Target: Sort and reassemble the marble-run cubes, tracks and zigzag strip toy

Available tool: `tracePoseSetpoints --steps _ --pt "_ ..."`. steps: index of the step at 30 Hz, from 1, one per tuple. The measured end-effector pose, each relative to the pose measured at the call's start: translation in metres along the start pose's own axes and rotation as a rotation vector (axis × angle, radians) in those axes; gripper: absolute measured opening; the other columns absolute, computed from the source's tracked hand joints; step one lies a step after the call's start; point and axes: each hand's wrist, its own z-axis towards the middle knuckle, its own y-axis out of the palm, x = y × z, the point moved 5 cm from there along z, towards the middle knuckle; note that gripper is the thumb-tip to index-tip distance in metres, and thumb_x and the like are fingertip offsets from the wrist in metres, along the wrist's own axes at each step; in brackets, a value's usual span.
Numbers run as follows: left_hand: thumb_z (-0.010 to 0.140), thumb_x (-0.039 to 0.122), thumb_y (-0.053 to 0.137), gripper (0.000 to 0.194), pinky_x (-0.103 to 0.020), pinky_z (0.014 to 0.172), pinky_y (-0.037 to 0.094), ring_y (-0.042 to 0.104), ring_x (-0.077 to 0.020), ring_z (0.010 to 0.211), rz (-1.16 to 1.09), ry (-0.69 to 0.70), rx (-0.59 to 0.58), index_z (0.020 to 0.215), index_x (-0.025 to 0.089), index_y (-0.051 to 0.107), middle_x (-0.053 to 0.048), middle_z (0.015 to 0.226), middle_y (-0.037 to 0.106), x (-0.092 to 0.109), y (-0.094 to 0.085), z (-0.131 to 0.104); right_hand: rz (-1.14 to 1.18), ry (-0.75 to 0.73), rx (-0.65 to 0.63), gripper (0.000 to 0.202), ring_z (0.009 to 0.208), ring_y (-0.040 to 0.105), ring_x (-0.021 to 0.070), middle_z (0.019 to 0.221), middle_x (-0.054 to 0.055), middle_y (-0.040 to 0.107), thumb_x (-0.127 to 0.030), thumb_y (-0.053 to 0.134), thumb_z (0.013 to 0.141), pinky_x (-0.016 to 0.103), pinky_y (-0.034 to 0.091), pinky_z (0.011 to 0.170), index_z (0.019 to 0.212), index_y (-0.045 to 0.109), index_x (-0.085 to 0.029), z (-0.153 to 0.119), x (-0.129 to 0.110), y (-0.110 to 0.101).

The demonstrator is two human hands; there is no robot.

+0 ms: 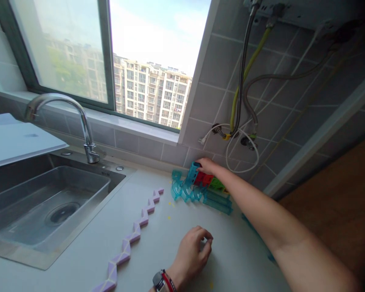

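My right hand (207,165) reaches to the back of the counter, its fingers closed round the top of a blue plastic block (192,172). Red plastic pieces (203,179) and a green piece (216,184) stand in a row beside it, partly behind my forearm. Translucent teal plastic parts (182,190), some curved, lie in front of them. My left hand (194,251), with a watch at the wrist, is low over the counter. Its fingers are curled, thumb and fingertips close together; whether anything is between them is hidden.
A lilac zigzag chain of wedges (135,233) runs along the counter (158,251). Left are the steel sink (45,259), a faucet (86,129) and a white board (21,138). Small yellow bits (169,217) lie about. A white cable (258,158) hangs on the wall.
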Motion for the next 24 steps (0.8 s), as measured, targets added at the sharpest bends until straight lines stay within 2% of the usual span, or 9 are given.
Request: tracePoseSetpoints --steps 4,9,13,16,18,21,24 --pt "0.088 0.019 0.056 0.016 -0.029 0.081 0.047 0.063 -0.0188 0.086 0.001 -0.002 -0.01 0.092 0.021 0.072 -0.006 0.092 0.07 0.001 0.0 0.001 -0.035 0.013 0.02 0.044 0.114 0.068 0.0301 0.118 0.009 0.075 -0.021 0.082 0.076 0.034 0.051 0.099 0.119 0.073 -0.025 -0.007 0.002 0.003" --pt "0.087 0.018 0.057 0.017 -0.029 0.08 0.048 0.063 -0.0186 0.085 0.009 0.002 -0.009 0.094 0.02 0.072 -0.006 0.092 0.07 0.0 0.001 0.001 -0.069 0.07 0.103 0.042 0.116 0.065 0.0303 0.121 0.011 0.071 -0.022 0.076 0.083 0.037 0.05 0.101 0.124 0.069 -0.024 -0.02 -0.006 0.001" --pt "0.087 0.017 0.055 0.017 -0.028 0.078 0.048 0.063 -0.0184 0.084 0.009 0.002 -0.003 0.092 0.02 0.072 -0.006 0.09 0.07 -0.001 0.002 0.002 -0.099 0.108 0.244 0.049 0.132 0.05 0.0351 0.141 0.018 0.056 -0.025 0.065 0.091 0.048 0.039 0.112 0.138 0.057 -0.021 -0.053 -0.027 -0.001" --pt "0.087 0.017 0.055 0.017 -0.027 0.078 0.048 0.063 -0.0178 0.083 -0.003 0.016 0.007 0.091 0.02 0.071 -0.005 0.089 0.07 0.001 0.001 0.002 -0.06 0.067 0.414 0.051 0.138 0.043 0.0338 0.147 0.016 0.05 -0.03 0.055 0.095 0.05 0.033 0.117 0.145 0.049 -0.02 -0.107 -0.053 0.009" --pt "0.087 0.017 0.055 0.017 -0.027 0.077 0.048 0.063 -0.0173 0.082 -0.014 0.026 0.01 0.091 0.02 0.071 -0.005 0.089 0.07 0.002 0.001 0.002 0.001 0.087 0.493 0.05 0.14 0.041 0.0326 0.147 0.013 0.05 -0.029 0.051 0.096 0.052 0.033 0.117 0.145 0.048 -0.025 -0.156 -0.066 0.027" --pt "0.088 0.019 0.055 0.016 -0.027 0.077 0.048 0.063 -0.0169 0.08 -0.014 0.034 0.007 0.09 0.019 0.071 -0.004 0.088 0.07 0.004 0.0 0.003 0.123 0.151 0.498 0.045 0.14 0.042 0.0314 0.143 0.009 0.053 -0.03 0.051 0.094 0.055 0.036 0.115 0.139 0.052 -0.036 -0.233 -0.076 0.064" --pt "0.09 0.021 0.053 0.017 -0.027 0.078 0.048 0.064 -0.0168 0.079 0.004 0.048 -0.016 0.091 0.02 0.07 -0.005 0.089 0.071 0.006 0.003 0.003 0.25 0.245 0.502 0.033 0.135 0.047 0.0304 0.137 0.01 0.057 -0.031 0.054 0.092 0.052 0.042 0.111 0.125 0.061 -0.036 -0.287 -0.076 0.087"
